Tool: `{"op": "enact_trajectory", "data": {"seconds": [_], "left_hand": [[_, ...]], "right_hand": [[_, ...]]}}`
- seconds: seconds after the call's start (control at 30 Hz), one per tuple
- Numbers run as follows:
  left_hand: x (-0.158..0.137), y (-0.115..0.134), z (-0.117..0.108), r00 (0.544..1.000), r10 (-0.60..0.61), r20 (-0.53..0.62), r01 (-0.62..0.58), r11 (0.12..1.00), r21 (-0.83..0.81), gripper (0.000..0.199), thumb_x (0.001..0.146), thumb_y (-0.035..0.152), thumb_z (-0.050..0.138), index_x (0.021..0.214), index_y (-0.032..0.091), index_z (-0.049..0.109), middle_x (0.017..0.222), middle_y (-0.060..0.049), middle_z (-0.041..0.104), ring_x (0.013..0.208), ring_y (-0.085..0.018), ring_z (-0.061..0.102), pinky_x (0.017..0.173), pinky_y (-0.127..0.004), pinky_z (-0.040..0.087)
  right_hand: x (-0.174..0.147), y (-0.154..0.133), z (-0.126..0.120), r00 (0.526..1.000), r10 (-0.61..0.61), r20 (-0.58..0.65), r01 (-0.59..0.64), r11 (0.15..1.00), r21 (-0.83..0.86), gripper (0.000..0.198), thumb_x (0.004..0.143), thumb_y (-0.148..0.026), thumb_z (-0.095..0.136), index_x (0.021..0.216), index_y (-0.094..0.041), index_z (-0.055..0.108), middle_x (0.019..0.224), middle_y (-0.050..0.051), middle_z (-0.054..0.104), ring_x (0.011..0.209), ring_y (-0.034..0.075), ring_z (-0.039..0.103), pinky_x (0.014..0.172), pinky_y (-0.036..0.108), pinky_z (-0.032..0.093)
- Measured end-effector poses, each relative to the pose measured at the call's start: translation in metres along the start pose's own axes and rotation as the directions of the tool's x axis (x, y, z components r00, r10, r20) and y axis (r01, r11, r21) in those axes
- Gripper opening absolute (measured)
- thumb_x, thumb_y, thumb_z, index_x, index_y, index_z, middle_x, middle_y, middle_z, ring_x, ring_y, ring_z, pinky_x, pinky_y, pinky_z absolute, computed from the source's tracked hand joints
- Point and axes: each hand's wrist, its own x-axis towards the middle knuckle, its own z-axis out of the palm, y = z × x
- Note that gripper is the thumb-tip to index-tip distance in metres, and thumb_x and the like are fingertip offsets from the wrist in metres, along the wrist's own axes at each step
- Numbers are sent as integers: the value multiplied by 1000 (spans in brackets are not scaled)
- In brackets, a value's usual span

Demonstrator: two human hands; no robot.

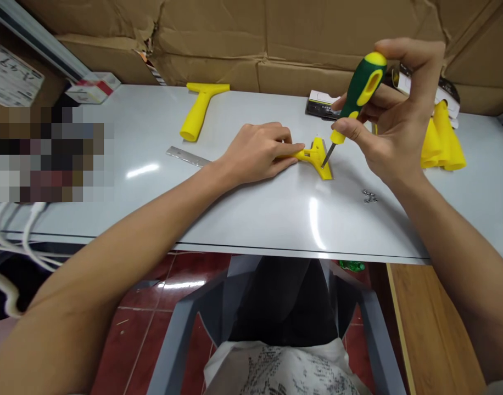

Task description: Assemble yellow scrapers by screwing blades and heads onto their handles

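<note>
We note the yellow scraper on the white table, long axis running left to right, its handle grasped by the left hand (the nearer one), its head lying left of the right hand, which grips a screwdriver slanting down-left to it.

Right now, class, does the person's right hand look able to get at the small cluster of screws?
Probably yes: the screws lie uncovered on the tabletop, near the right hand, with nothing visibly blocking the way. But that hand grips the screwdriver, which would likely hamper picking them up.
</note>
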Motion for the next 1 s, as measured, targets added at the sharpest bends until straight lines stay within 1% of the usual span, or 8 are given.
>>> {"op": "enact_trajectory", "data": {"seconds": [0.1, 0.2, 0.33, 0.5, 0.63, 0.8, 0.87, 1.0], "left_hand": [[0, 1, 3, 1000, 1, -2, -1, 1000, -4, 38, 114, 47, 56, 134, 31, 84, 107, -10, 81, 100, -27, 75, 76, -38, 51], [-1, 1, 4, 1000, 7, -9, -7, 1000, -12, 38, 115, 48, 55, 132, 30, 84, 106, -10, 80, 100, -27, 75, 77, -38, 52], [-1, 0, 5, 999, 17, -38, -17, 1000, -7, 40, 116, 51, 52, 131, 31, 84, 105, -10, 80, 97, -26, 75, 72, -36, 49], [1, 1, 2, 997, 71, -14, -70, 996, 56, 45, 119, 51, 45, 132, 30, 82, 103, -10, 80, 96, -26, 74, 68, -35, 46], [2, 2, 1, 998, 69, 2, -68, 995, 66, 46, 120, 51, 44, 131, 30, 82, 104, -11, 79, 96, -26, 74, 70, -35, 46], [2, 0, 2, 999, 52, -2, -51, 998, 32, 41, 119, 49, 47, 132, 31, 82, 107, -10, 81, 97, -25, 74, 70, -36, 47], [2, -2, 2, 998, 58, -7, -58, 998, 36, 39, 119, 47, 49, 133, 32, 82, 109, -9, 82, 98, -25, 74, 68, -35, 46], [2, -9, 5, 997, 70, -18, -70, 997, -30, 35, 118, 43, 54, 135, 34, 83, 113, -7, 85, 102, -24, 73, 70, -35, 46]], "right_hand": [[-4, 9, 1, 997, 22, -76, -26, 998, -50, 80, 74, -54, 107, 137, -43, 58, 132, 0, 76, 105, 28, 81, 86, 42, 73], [-5, 18, 3, 988, 21, -152, -34, 996, -86, 87, 69, -62, 108, 135, -43, 54, 107, -1, 73, 108, 30, 80, 82, 40, 72], [-5, 21, 4, 976, -22, -215, -11, 988, -151, 90, 64, -70, 107, 132, -42, 55, 100, -1, 69, 101, 29, 78, 72, 38, 68], [-9, 17, 5, 985, -68, -161, 30, 974, -226, 78, 77, -69, 100, 135, -47, 54, 104, -2, 66, 83, 23, 69, 69, 39, 62], [-9, 8, 10, 964, -97, -248, 32, 967, -251, 75, 81, -71, 96, 135, -44, 52, 99, 0, 64, 95, 27, 72, 74, 39, 64], [6, 11, 7, 894, -262, -363, 165, 947, -277, 64, 91, -71, 87, 138, -45, 53, 131, 0, 65, 97, 24, 70, 73, 38, 60], [11, 17, 5, 903, -278, -327, 211, 951, -225, 58, 92, -67, 87, 137, -44, 58, 141, -1, 61, 91, 19, 66, 73, 35, 59], [12, 21, 5, 969, -122, -216, 138, 989, 61, 57, 88, -65, 93, 126, -41, 59, 138, -1, 57, 81, 14, 64, 75, 36, 67]]}}
